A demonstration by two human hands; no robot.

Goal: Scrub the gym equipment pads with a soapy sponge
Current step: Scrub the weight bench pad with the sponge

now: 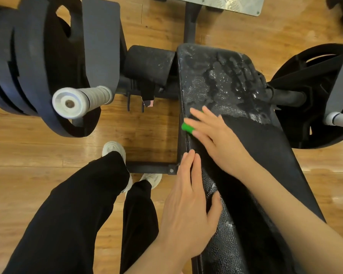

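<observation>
The long black bench pad (pixel 236 135) fills the right of the view, with weight plates (pixel 28 62) stacked on a bar to the left over a wooden floor (pixel 48 155). Suds and wet streaks cover the pad's far half, and some foam shows on the small roller pad (pixel 149 64) beside it. The nearer half looks mostly dry, so the scrubbing seems roughly half done, with the near stretch and any other pads left.

The left hand (pixel 188 198) rests flat on the pad's near edge, fingers straight and together. The right hand (pixel 216 135) presses the green sponge (pixel 187 127) against the pad's left edge, fingers spread flat over it.

Most of the sponge is hidden under that hand; only one green end shows. The pad's near end is cut off by the frame.
</observation>
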